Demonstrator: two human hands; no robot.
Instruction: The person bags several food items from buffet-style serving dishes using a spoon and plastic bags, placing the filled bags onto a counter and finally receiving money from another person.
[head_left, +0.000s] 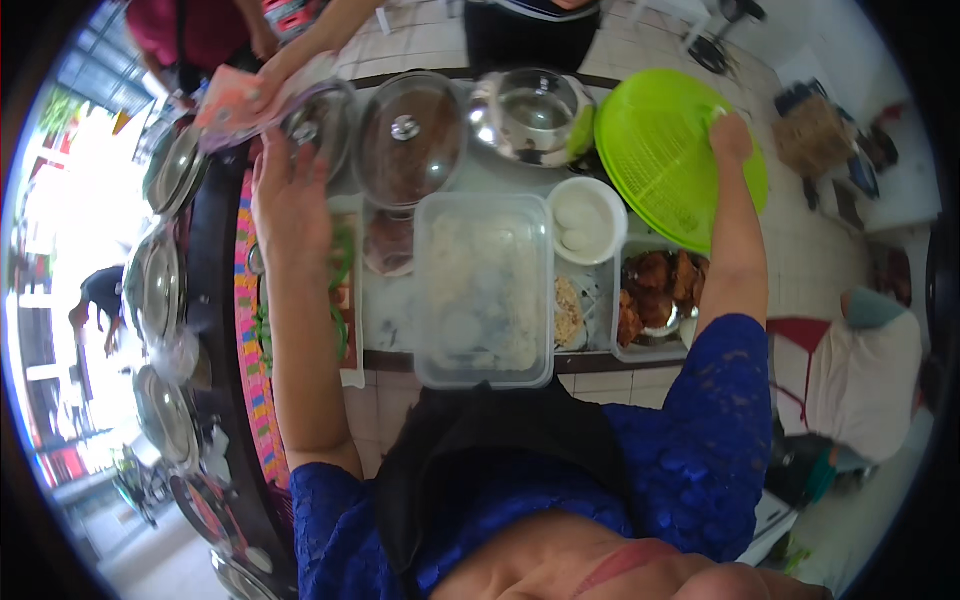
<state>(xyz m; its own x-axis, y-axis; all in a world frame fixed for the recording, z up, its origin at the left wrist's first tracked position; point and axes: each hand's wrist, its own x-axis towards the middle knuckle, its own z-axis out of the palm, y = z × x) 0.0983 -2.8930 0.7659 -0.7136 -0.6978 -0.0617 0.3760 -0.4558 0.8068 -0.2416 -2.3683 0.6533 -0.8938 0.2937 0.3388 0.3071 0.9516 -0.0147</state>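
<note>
My right hand (729, 139) grips the knob of a bright green perforated plastic food cover (652, 142), which is tilted above a tray of browned fried pieces (649, 289). My left hand (291, 206) is raised with its fingers apart, just below a clear plastic bag (232, 101) with orange-pink patches. Another person's hand (281, 71) holds that bag; whether my fingertips touch it cannot be told. Directly before me stands a translucent lidded plastic container (484, 292) with pale contents. Beside it is a white bowl (589, 221) holding round white things.
Along the far edge stand a pot with a glass lid (410, 142) and a shiny metal pot (532, 116). Several lidded dishes (155, 285) line the dark counter (214, 300) at left. A person in a light top (855, 375) is at right; another stands across the table.
</note>
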